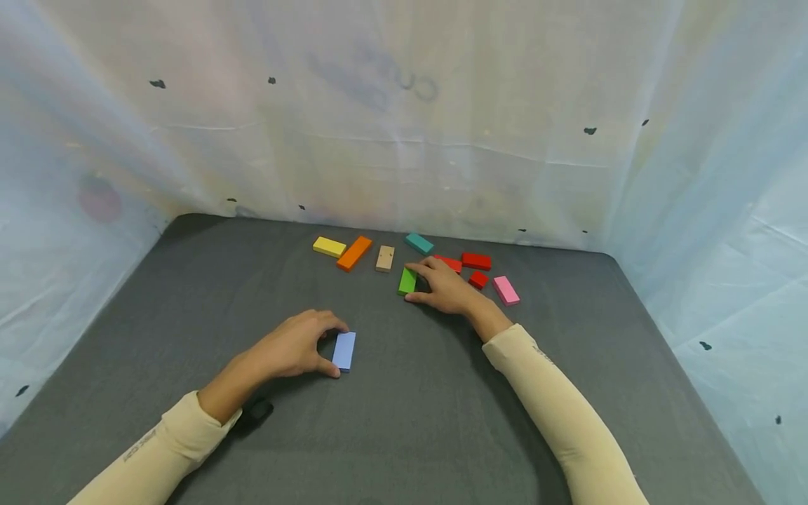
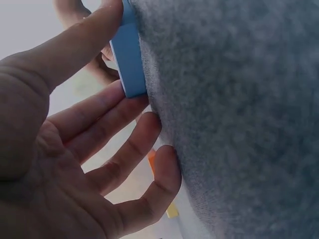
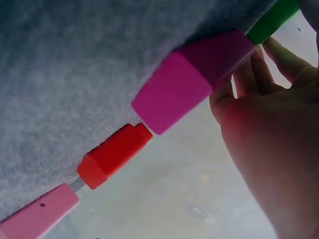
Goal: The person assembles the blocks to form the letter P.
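Observation:
My left hand (image 1: 298, 345) holds a light blue block (image 1: 344, 351) lying on the dark grey cloth, thumb at its near end and fingers at its far end. Up close in the left wrist view, thumb and fingertips meet the ends of the same blue block (image 2: 128, 59), the other fingers bent beside it. Farther forward, my right hand (image 1: 443, 287) pinches a green block (image 1: 407, 281) end to end between thumb and fingers. In the right wrist view its fingers touch the green block (image 3: 274, 20), with a magenta-looking block (image 3: 174, 92) in front.
Behind the right hand are red blocks (image 1: 476, 261), a teal block (image 1: 419, 243) and a small red block (image 1: 478, 280); a pink block (image 1: 506, 290) lies to its right. Leftward lie wooden (image 1: 385, 258), orange (image 1: 355, 253) and yellow (image 1: 330, 246) blocks. Pale curtains (image 1: 404, 126) surround the table.

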{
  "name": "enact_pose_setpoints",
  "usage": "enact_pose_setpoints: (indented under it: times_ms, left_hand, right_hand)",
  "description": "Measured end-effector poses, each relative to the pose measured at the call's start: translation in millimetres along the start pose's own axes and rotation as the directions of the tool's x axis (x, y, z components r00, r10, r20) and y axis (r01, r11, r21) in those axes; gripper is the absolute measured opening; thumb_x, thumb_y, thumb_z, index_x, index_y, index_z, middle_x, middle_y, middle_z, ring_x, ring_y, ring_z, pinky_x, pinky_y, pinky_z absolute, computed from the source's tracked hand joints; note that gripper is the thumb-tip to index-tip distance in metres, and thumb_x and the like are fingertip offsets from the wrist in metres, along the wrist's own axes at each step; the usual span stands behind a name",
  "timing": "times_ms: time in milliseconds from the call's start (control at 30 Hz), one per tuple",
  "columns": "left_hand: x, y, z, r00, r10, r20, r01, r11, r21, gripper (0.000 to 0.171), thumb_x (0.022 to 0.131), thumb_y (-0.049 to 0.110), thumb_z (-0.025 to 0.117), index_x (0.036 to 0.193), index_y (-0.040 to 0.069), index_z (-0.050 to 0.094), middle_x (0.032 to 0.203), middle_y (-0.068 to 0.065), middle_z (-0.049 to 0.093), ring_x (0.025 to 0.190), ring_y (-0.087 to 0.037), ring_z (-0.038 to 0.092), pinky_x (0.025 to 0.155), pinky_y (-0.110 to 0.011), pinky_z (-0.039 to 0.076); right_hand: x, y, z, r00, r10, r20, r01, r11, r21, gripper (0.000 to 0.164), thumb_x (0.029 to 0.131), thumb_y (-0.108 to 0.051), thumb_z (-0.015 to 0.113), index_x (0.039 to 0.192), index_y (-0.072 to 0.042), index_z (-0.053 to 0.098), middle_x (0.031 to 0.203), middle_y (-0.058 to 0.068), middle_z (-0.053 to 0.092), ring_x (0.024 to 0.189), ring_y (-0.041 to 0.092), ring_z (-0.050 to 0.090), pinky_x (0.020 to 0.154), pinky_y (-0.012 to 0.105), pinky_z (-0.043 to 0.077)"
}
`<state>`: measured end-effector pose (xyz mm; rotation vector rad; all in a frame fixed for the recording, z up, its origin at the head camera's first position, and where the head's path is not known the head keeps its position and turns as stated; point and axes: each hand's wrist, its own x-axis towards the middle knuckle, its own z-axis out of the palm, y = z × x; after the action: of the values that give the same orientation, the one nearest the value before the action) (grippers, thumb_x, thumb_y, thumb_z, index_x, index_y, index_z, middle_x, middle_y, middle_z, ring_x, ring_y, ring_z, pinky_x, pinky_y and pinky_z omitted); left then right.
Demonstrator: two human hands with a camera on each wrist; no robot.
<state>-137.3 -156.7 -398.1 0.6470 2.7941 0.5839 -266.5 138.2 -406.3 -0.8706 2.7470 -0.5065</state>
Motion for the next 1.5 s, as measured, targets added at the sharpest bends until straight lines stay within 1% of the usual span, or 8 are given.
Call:
enact_pose_setpoints:
  times_ms: [200,467,567,800,933,1100,1333,1500]
  left_hand:
    - [-5.7,0.9,0.6,1.0,0.0,-0.018,0.0,1.0,0.013,0.066,0.069,0.039,0.09,0.126,0.016,0.066,0.13,-0.004,0.064,0.117,-0.024,0.058,0.099,-0.05,0.048]
    - [-6.1,-3.1,-1.6,0.999,0.041,-0.02,-0.04,0.999,0.005,0.071,0.069,0.041,0.09,0.13,0.015,0.065,0.132,-0.007,0.064,0.123,-0.029,0.058,0.102,-0.052,0.047]
    - [-5.2,-5.7,-3.3,0.999,0.046,-0.007,-0.046,0.999,-0.011,0.072,0.07,0.041,0.089,0.132,0.014,0.064,0.133,-0.008,0.064,0.124,-0.03,0.058,0.103,-0.053,0.047]
    - [-7.4,0.5,-8.7,1.0,0.024,0.01,-0.024,1.0,0.0,0.059,0.075,0.035,0.087,0.127,0.014,0.068,0.131,-0.009,0.067,0.124,-0.033,0.059,0.103,-0.056,0.046]
    - [-10.2,3.2,-10.9,1.0,0.002,0.021,-0.003,1.0,0.017,0.059,0.075,0.034,0.087,0.127,0.014,0.068,0.133,-0.01,0.066,0.127,-0.035,0.058,0.103,-0.057,0.046]
    - [-12.0,4.7,-10.0,1.0,0.016,-0.003,-0.016,0.999,0.035,0.058,0.074,0.035,0.087,0.126,0.014,0.068,0.133,-0.01,0.065,0.126,-0.035,0.058,0.101,-0.057,0.047]
    - [-14.0,3.1,-7.2,0.999,0.011,-0.037,-0.008,0.998,0.068,0.059,0.074,0.036,0.088,0.126,0.016,0.069,0.126,-0.004,0.065,0.121,-0.03,0.06,0.096,-0.055,0.05]
    - [-13.2,4.2,-7.4,1.0,-0.003,-0.023,0.005,0.997,0.079,0.06,0.073,0.037,0.087,0.127,0.017,0.069,0.129,-0.006,0.065,0.121,-0.032,0.061,0.095,-0.056,0.051]
  right_hand:
    - [1,-3,-1,1.0,-0.007,0.011,0.008,1.0,-0.006,0.071,0.094,-0.044,0.066,0.154,-0.017,0.039,0.142,0.012,0.046,0.128,0.027,0.048,0.11,0.046,0.043]
    - [3,1,-3,1.0,0.004,0.01,-0.004,1.0,0.017,0.072,0.093,-0.043,0.068,0.154,-0.018,0.039,0.145,0.012,0.045,0.132,0.028,0.046,0.112,0.048,0.042]
    - [3,6,-2,1.0,-0.005,0.021,0.004,1.0,0.03,0.073,0.093,-0.045,0.068,0.154,-0.019,0.039,0.148,0.013,0.043,0.135,0.029,0.044,0.113,0.049,0.04]
    - [2,12,-5,0.998,-0.044,0.055,0.039,0.994,0.098,0.073,0.094,-0.044,0.066,0.155,-0.017,0.036,0.155,0.013,0.039,0.142,0.031,0.037,0.116,0.052,0.035]
    - [4,14,-4,0.998,-0.044,0.05,0.039,0.995,0.089,0.072,0.094,-0.044,0.066,0.155,-0.019,0.037,0.155,0.012,0.04,0.143,0.03,0.037,0.116,0.051,0.035]
    - [4,14,-4,0.998,-0.038,0.051,0.034,0.996,0.076,0.072,0.094,-0.043,0.067,0.155,-0.019,0.037,0.155,0.011,0.04,0.143,0.029,0.037,0.117,0.051,0.035]
    - [6,12,-6,0.998,-0.058,0.038,0.056,0.997,0.058,0.074,0.093,-0.045,0.067,0.155,-0.017,0.036,0.154,0.01,0.042,0.142,0.028,0.039,0.117,0.049,0.035]
    - [5,13,-4,0.998,-0.042,0.045,0.041,0.998,0.044,0.073,0.094,-0.045,0.067,0.154,-0.017,0.037,0.154,0.01,0.041,0.143,0.028,0.038,0.118,0.049,0.034]
